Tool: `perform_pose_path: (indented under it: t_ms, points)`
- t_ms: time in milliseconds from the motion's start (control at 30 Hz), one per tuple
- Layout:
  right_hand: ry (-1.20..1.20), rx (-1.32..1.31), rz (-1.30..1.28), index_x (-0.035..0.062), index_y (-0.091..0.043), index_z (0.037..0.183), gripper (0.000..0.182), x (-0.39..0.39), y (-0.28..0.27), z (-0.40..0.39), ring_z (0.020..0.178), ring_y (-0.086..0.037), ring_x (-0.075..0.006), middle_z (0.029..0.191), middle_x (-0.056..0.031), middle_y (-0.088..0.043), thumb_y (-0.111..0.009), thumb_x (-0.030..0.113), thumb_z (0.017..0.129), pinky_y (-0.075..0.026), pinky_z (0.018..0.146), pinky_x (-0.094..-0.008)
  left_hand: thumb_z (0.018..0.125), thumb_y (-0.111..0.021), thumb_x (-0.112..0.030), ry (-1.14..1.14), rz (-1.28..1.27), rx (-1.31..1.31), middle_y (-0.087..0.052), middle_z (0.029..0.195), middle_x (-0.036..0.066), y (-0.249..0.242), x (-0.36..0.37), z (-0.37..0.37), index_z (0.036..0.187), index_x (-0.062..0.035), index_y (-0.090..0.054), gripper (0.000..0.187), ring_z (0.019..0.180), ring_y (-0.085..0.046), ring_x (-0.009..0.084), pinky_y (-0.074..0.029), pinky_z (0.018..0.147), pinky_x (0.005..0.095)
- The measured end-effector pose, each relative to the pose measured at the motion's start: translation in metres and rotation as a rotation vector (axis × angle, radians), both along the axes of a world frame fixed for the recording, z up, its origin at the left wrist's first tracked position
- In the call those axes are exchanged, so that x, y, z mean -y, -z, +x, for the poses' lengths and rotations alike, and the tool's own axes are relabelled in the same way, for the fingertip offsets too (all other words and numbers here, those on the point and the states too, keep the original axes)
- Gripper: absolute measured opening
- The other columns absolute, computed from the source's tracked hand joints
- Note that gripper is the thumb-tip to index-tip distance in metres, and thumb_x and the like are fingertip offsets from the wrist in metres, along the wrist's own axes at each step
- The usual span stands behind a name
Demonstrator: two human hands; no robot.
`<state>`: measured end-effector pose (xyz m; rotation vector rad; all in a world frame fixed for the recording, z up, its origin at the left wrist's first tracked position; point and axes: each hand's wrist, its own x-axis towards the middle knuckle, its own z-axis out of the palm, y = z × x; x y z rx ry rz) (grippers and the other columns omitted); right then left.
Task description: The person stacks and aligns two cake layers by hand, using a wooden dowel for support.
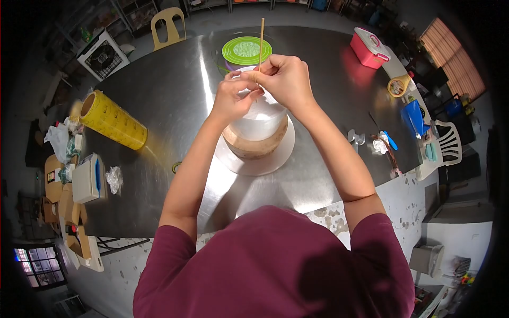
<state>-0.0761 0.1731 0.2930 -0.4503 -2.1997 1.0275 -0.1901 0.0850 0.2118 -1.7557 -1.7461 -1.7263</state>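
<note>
My right hand (286, 79) pinches a thin wooden stick (262, 40) that stands nearly upright. Close against it, my left hand (236, 98) has its fingers curled together near the stick's lower end; what they hold, if anything, is hidden. Below both hands is a round, whitish, translucent form (257, 127) on a thick wooden-looking disc (259, 146). The disc rests on a round white board or turntable (283, 156). My hands cover much of the top. Just behind them sits a bright green round lid or mat (246, 50) with a pale patterned centre, over something purple.
The metal table (159, 79) carries a big yellow roll of film (114, 121) at left, near a white box (86, 177) and crumpled clear plastic (113, 179). To the right are a pink lidded box (369, 49), a tape roll (397, 86), a blue container (413, 119) and crumpled white paper (380, 144).
</note>
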Motion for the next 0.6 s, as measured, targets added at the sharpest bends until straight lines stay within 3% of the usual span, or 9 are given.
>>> perform_pose_path:
  t_ms: [100, 167, 200, 333, 600]
  points:
    - [-0.131, 0.058, 0.097, -0.0016, -0.063, 0.068, 0.025, -0.008, -0.014, 0.005, 0.060, -0.059, -0.0068, 0.070, -0.0082, -0.067, -0.078, 0.019, 0.070, -0.049, 0.057, -0.0216, 0.070, -0.070, -0.009, 0.024, -0.041, 0.047, -0.068, 0.072, 0.003, 0.001, 0.001, -0.004, 0.070, -0.0089, -0.068, 0.002, 0.076, -0.064, 0.0166, -0.038, 0.092, 0.0384]
    - [-0.325, -0.097, 0.004, 0.0006, -0.068, 0.079, 0.023, -0.025, -0.014, -0.003, 0.066, -0.062, -0.0091, 0.071, -0.0078, -0.066, -0.076, 0.020, 0.072, -0.050, 0.060, -0.0256, 0.071, -0.070, -0.010, 0.017, -0.053, 0.048, -0.068, 0.071, 0.002, 0.002, 0.002, -0.003, 0.069, -0.0089, -0.068, 0.003, 0.074, -0.064, 0.0165, -0.038, 0.092, 0.0392]
    - [-0.363, -0.044, -0.085, 0.0015, -0.068, 0.087, 0.019, -0.027, -0.020, 0.000, 0.069, -0.062, -0.0085, 0.080, -0.0057, -0.068, -0.073, 0.016, 0.076, -0.051, 0.063, -0.0250, 0.071, -0.071, -0.011, 0.003, -0.045, 0.027, -0.068, 0.071, 0.002, 0.000, 0.002, -0.003, 0.069, -0.0090, -0.068, 0.004, 0.073, -0.064, 0.0164, -0.038, 0.092, 0.0398]
    - [-0.399, -0.015, -0.176, 0.0000, -0.067, 0.080, 0.014, -0.031, -0.030, 0.002, 0.070, -0.062, -0.0104, 0.086, -0.0070, -0.069, -0.073, 0.011, 0.075, -0.051, 0.066, -0.0235, 0.073, -0.071, -0.010, -0.078, -0.045, 0.000, -0.068, 0.072, 0.002, -0.009, 0.006, 0.002, 0.070, -0.0049, -0.067, 0.007, 0.072, -0.064, 0.0150, -0.039, 0.096, 0.0412]
    - [-0.347, -0.098, -0.090, -0.0003, -0.063, 0.070, 0.019, -0.035, -0.013, -0.006, 0.067, -0.060, -0.0086, 0.074, -0.0053, -0.067, -0.076, 0.013, 0.072, -0.049, 0.062, -0.0248, 0.075, -0.069, -0.008, -0.031, -0.051, -0.004, -0.068, 0.072, 0.003, -0.001, 0.002, -0.001, 0.072, -0.0046, -0.066, 0.006, 0.073, -0.064, 0.0142, -0.037, 0.096, 0.0395]
